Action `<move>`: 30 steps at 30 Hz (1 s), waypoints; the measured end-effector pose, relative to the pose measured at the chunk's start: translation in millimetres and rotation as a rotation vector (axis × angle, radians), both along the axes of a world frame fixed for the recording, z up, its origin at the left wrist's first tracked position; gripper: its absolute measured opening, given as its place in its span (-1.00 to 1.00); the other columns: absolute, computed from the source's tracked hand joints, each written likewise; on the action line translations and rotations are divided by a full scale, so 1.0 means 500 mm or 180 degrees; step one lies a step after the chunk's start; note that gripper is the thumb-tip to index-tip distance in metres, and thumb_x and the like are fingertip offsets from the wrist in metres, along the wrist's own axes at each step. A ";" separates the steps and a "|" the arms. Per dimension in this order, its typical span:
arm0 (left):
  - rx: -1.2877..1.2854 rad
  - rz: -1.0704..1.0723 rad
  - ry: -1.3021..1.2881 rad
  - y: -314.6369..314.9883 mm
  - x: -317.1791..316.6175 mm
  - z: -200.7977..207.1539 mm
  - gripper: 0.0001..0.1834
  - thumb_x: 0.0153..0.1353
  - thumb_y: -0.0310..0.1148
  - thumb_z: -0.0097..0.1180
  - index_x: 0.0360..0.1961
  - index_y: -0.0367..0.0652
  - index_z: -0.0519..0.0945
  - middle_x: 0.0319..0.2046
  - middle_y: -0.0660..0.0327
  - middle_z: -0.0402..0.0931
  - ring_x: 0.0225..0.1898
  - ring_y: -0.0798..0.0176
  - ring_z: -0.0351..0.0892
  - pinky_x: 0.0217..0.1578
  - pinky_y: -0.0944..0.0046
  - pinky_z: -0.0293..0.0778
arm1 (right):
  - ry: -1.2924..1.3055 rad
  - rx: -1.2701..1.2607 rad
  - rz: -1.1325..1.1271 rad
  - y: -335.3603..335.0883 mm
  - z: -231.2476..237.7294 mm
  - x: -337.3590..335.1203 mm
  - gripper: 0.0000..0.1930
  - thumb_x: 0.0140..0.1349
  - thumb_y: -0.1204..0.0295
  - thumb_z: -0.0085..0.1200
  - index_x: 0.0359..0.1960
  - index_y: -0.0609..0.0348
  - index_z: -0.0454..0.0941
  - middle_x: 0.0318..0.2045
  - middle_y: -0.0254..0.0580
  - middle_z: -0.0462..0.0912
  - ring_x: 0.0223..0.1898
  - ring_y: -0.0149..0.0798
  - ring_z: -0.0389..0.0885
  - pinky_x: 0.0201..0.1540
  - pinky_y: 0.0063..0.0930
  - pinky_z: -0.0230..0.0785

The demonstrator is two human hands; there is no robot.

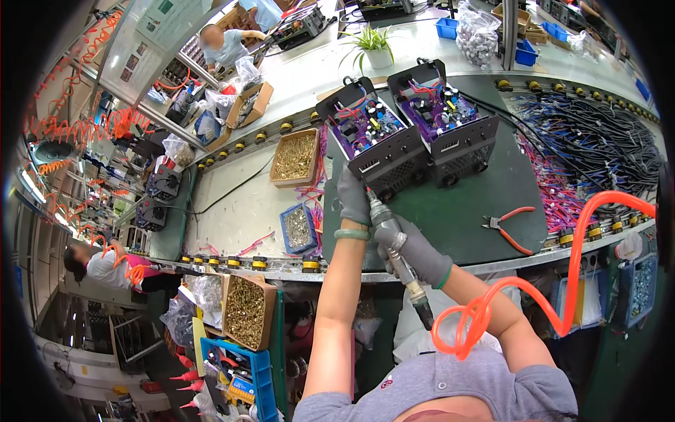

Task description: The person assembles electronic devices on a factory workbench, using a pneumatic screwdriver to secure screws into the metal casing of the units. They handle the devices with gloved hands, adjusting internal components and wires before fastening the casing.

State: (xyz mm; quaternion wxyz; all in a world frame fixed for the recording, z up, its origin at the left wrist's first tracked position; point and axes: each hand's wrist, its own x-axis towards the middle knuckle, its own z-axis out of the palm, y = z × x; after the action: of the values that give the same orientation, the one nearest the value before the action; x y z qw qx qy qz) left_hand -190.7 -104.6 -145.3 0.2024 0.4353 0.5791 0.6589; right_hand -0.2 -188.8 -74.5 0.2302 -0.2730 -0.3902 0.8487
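My right hand [416, 252], in a grey glove, is wrapped round a pneumatic screwdriver [401, 265] that slants up and left. The driver's tip points at the lower front of the left black-cased device [371, 137]; whether it touches is unclear. At that device's left front corner is my left hand [354, 197], also gloved, its fingers closed together beside the driver's tip. What they pinch is hidden. A second similar device [446, 121] stands close on the right. Both have their tops off, showing purple circuit boards and wires. Both rest on a dark green mat [422, 225].
Red-handled pliers [511, 228] lie on the mat's right. Many black cables [598, 141] are heaped beyond. An orange air hose [573, 281] loops across the right. Screws fill a brown tray [294, 158] and a blue tray [299, 228] at left. A potted plant [380, 56] stands behind.
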 end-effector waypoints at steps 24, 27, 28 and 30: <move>-0.0146 0.0569 -0.1009 -0.155 -0.020 -0.001 -0.69 0.38 -0.31 -0.12 0.02 -0.24 0.52 -0.13 0.20 0.55 -0.20 0.35 0.52 -0.17 0.29 0.44 | -0.1476 -0.0239 0.0721 -0.005 -0.041 0.316 -0.48 0.09 0.18 0.15 0.03 0.20 0.36 -0.49 -0.26 0.51 -0.62 -0.45 0.48 -0.60 -0.57 0.39; -0.1205 0.0964 -0.0543 -0.213 0.033 -0.007 -0.75 0.29 -0.33 0.05 -0.08 -0.21 0.59 -0.22 0.20 0.58 -0.27 0.33 0.51 -0.22 0.24 0.43 | -0.1434 -0.0264 0.0752 -0.001 -0.058 0.314 -0.51 0.12 0.17 0.17 -0.03 0.21 0.37 -0.49 -0.29 0.51 -0.62 -0.47 0.48 -0.60 -0.57 0.38; -0.1668 0.1018 -0.0174 -0.230 0.060 -0.006 -0.77 0.27 -0.33 0.10 -0.11 -0.20 0.61 -0.24 0.20 0.58 -0.28 0.32 0.52 -0.21 0.23 0.44 | -0.1394 -0.0331 0.0699 0.000 -0.065 0.317 -0.52 0.12 0.17 0.17 -0.03 0.21 0.37 -0.49 -0.29 0.51 -0.61 -0.47 0.48 -0.60 -0.57 0.38; -0.1526 0.0237 0.0598 -0.249 0.087 -0.078 -0.80 0.19 -0.32 0.19 -0.19 -0.14 0.65 -0.30 0.13 0.60 -0.28 0.22 0.56 -0.20 0.19 0.45 | -0.1315 -0.0436 0.0645 -0.002 -0.071 0.317 -0.53 0.12 0.17 0.17 -0.04 0.20 0.37 -0.48 -0.29 0.51 -0.61 -0.47 0.48 -0.60 -0.57 0.38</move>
State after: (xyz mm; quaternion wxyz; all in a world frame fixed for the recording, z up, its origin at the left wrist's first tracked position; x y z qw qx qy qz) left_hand -147.4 -228.9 -184.1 0.2209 0.4125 0.7506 0.4665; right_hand 158.5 -189.7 -110.1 0.0401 -0.4152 -0.3960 0.8180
